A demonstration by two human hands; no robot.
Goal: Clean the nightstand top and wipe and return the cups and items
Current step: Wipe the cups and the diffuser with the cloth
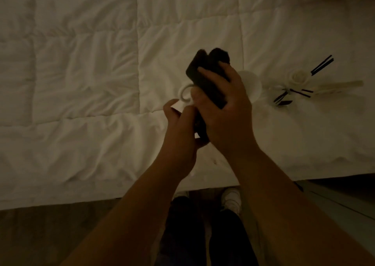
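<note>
At frame centre, above the white quilted bed [81, 73], our right hand [227, 115] fingers clamp a dark folded cloth [207, 77] against the white handled cup [185, 98] gripped by our left hand [180, 131].

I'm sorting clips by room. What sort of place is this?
Most likely a bedroom: a white quilted comforter covers a bed the person stands at, wiping a white cup with a dark cloth. Reed sticks and a white flower lie nearby.

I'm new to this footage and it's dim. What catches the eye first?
At centre, the right hand presses a dark cloth against a white cup that the left hand holds over a white quilt. To the right, a second cup lies on the quilt beside a white flower and black sticks.
</note>
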